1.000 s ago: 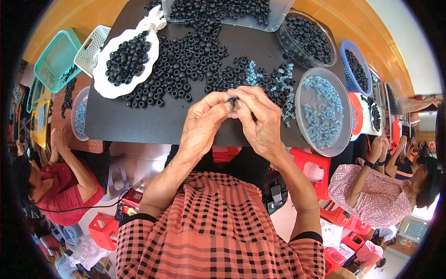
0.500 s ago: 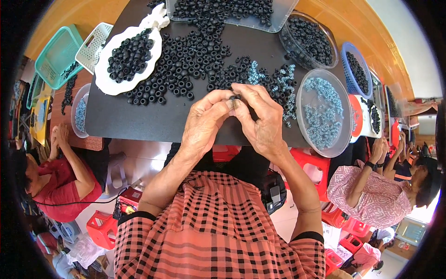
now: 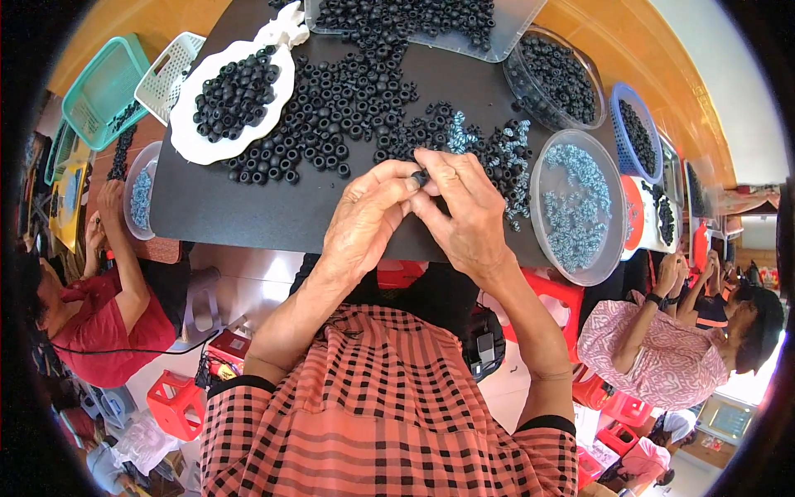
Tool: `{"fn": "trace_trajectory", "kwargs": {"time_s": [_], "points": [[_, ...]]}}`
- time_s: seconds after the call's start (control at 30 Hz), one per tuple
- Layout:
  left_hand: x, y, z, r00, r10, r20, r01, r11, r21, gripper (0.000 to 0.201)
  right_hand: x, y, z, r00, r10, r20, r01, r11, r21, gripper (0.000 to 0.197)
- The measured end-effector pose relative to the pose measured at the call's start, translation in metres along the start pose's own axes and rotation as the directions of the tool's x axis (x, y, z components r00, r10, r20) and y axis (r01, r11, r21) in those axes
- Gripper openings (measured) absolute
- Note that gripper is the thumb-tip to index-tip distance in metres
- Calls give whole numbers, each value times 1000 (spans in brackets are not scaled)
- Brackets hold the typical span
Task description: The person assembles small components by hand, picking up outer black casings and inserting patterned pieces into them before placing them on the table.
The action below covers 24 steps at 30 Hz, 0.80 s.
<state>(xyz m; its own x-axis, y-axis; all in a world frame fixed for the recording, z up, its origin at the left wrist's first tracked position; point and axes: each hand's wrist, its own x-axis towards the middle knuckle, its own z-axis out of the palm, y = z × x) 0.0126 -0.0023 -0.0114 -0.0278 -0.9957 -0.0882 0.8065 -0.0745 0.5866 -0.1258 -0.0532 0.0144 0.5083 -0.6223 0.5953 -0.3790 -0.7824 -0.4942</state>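
Note:
Over the near edge of the dark table, my left hand (image 3: pixel 364 217) pinches a small black hollow round part (image 3: pixel 420 177) between thumb and fingertips. My right hand (image 3: pixel 465 217) meets it from the right, fingers curled and the index finger at the part's top; whatever lies between its thumb and fingers is hidden. Just beyond lie a heap of the same black parts (image 3: pixel 331 108) and, mixed with others, small blue-and-white coiled pieces (image 3: pixel 515 161). More coiled pieces fill part of a round clear tub (image 3: pixel 619 228) to the right.
A white scalloped dish (image 3: pixel 192 151) of black parts sits at left. Along the back and right are a clear bin (image 3: pixel 505 37), a clear round container (image 3: pixel 598 87) and a blue basket (image 3: pixel 617 132). Co-workers sit on both sides; red stools (image 3: pixel 175 403) stand on the floor.
My right thumb has drawn down and away from my left thumb, so more of the black part shows. The co-worker at left has raised one hand.

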Motion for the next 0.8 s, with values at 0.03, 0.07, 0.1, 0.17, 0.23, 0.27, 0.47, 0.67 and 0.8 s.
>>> {"fn": "trace_trajectory", "kwargs": {"time_s": [0.03,0.07,0.1,0.17,0.23,0.27,0.47,0.67,0.8], "points": [[0,-1,-2,1000,-1,1,1,1000,-26,17,0,1,1,1000,-13,-4,13,1000,-29,47],[0,0,-2,1000,0,0,0,1000,-25,17,0,2,1,1000,-13,-4,13,1000,-27,47],[0,0,-2,1000,-11,0,11,1000,-16,17,0,2,1,999,-37,-9,36,998,-58,47],[0,0,-2,1000,-24,-3,24,1000,-6,17,-1,3,1,998,-59,-12,58,994,-88,47],[0,3,1,999,-50,-3,50,999,17,16,-1,2,2,997,-67,-23,66,995,-74,47],[0,3,1,999,-51,-6,51,999,16,16,-1,3,2,998,-66,-22,64,995,-72,47],[-1,3,0,998,-59,-28,60,998,35,16,-1,11,11,984,-169,-64,162,981,-108,47],[0,2,-2,1000,-12,-8,13,998,66,16,-1,13,15,992,-84,-90,87,996,26,43],[0,0,-3,1000,-7,5,7,998,66,15,-4,13,15,995,-59,-86,63,997,40,51]]}}
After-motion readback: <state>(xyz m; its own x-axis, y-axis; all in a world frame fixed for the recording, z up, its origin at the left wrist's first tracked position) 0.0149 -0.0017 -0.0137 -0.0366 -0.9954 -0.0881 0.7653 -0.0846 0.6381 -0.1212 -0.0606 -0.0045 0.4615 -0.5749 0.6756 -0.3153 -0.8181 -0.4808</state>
